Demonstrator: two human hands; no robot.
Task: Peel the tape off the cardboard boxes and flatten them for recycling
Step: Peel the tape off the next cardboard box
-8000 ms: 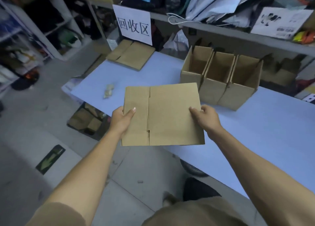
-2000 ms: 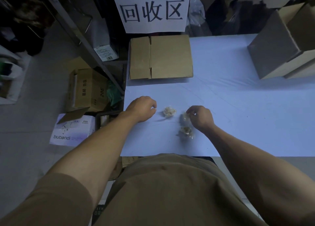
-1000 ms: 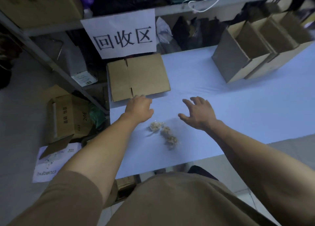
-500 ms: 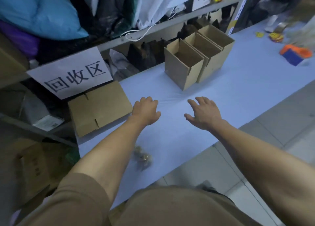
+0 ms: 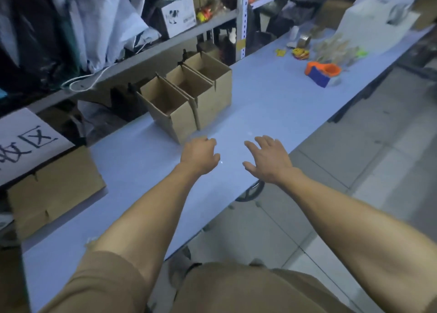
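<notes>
Three open brown cardboard boxes (image 5: pixel 186 100) stand in a row against the shelf on the pale blue table (image 5: pixel 272 104). A flattened cardboard box (image 5: pixel 54 192) lies at the table's left end under a white paper sign (image 5: pixel 28 142). My left hand (image 5: pixel 199 155) hovers over the table just in front of the nearest box, fingers loosely curled and holding nothing. My right hand (image 5: pixel 266 159) is beside it with fingers spread, also holding nothing. A bit of balled tape (image 5: pixel 91 240) peeks out beside my left arm.
An orange and blue tape dispenser (image 5: pixel 321 72), a tape roll (image 5: pixel 305 39) and small clutter lie at the table's far right. A metal shelf (image 5: pixel 165 41) with bags and a white box runs behind the table. Tiled floor (image 5: pixel 354 171) lies to the right.
The view has swung right along the table. Both hands have moved from the tape balls and flattened box toward the three open boxes, now close to the nearest one.
</notes>
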